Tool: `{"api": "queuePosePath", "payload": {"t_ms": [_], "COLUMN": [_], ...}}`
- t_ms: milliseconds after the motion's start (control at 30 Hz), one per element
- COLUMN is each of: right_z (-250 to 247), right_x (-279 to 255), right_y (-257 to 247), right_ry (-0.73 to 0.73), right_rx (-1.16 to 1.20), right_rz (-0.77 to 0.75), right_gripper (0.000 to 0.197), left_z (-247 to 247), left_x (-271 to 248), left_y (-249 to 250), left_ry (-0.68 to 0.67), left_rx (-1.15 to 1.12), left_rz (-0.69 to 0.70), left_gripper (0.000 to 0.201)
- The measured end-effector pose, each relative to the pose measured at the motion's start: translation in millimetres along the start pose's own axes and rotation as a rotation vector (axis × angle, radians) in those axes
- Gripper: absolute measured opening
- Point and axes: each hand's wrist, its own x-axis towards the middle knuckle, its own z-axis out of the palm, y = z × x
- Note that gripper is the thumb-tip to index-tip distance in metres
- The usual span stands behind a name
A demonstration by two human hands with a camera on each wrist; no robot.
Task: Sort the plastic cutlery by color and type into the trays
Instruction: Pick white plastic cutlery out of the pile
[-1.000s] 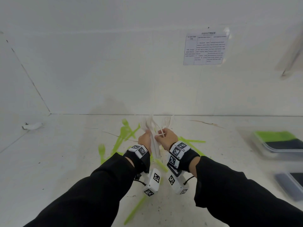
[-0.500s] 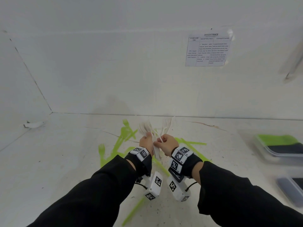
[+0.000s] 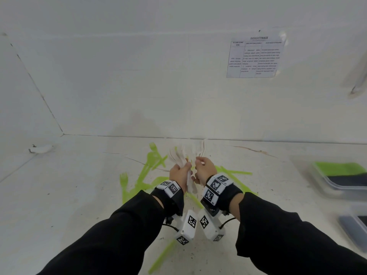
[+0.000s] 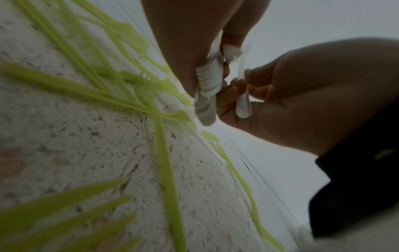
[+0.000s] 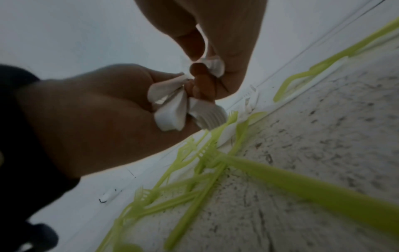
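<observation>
Left hand [image 3: 179, 172]: curled round a bundle of white cutlery [image 3: 178, 154], handle ends stacked and poking out below the fist, heads fanned upward above it. Right hand [image 3: 205, 169]: curled too, pinching a smaller clutch of white forks [image 3: 200, 148] between thumb and fingers, tines pointing up. Both hands held close together above the counter [image 3: 79, 185], knuckles nearly touching, the two white bunches just beside each other. From the left wrist: ribbed stack of white handles [image 4: 207, 92] gripped in the left hand, one or two separate white handles [image 4: 242, 102] in the right hand's fingers. From the right wrist: the same, with the flat handle ends [image 5: 170, 109] splayed out under the left palm.

Directly beneath and around the hands: green cutlery [image 3: 147, 171] scattered on the counter, forks and long handles crossing one another, one green fork [image 3: 124, 178] lying apart to the left, another green piece [image 3: 160, 257] near the bottom edge between the sleeves. Far right on the counter: clear tray [image 3: 341, 178] holding green pieces, black visible inside it as well; nearer the person, a second tray [image 3: 355, 225] cut off by the picture's edge, contents not clear. On the back wall: printed sheet [image 3: 256, 56]. Far left on the counter: small white scrap [image 3: 40, 148].
</observation>
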Motion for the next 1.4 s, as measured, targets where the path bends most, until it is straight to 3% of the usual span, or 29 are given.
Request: {"api": "queuePosePath", "payload": {"t_ms": [100,167,267,333,467,667,800,900,1000,1400], "right_z": [2,2,3,3,-1,1,-2,-4,-3,-6], "right_x": [-2,0,2,2,5,4,4,4,6,10], "right_y": [2,4,1,-3,-9,-7,-7,-6,-6,-15], "right_ry": [0.149,0.203,0.016,-0.097,-0.043,-0.070,-0.137,-0.121,-0.118,-0.200], "right_rx": [0.013,-0.022,-0.049,-0.115,-0.308,-0.224,-0.204,-0.227,-0.216,-0.157], "right_rz": [-0.097,-0.123,0.000,0.020,-0.104,-0.126,-0.125,-0.135,-0.124,0.012], "right_gripper": [0.013,0.015,0.013,0.009,0.024,0.026,0.025,0.019,0.019,0.019], "left_z": [0,-2,-3,-1,0,1,-3,-3,-6,-11], "left_x": [-2,0,2,3,7,4,3,8,9,20], "left_y": [1,3,6,9,11,15,17,16,13,6], "left_ry": [0.006,0.010,0.004,-0.030,-0.046,-0.069,-0.131,-0.070,-0.004,-0.002], "left_rx": [-0.031,-0.056,-0.034,0.003,0.041,-0.026,-0.050,-0.026,0.058,0.220], "left_rz": [0.013,0.009,-0.020,-0.039,-0.063,-0.114,-0.165,-0.143,-0.118,-0.035], "left_gripper": [0.010,0.013,0.005,0.012,0.030,0.054,0.035,0.030,0.030,0.034]}}
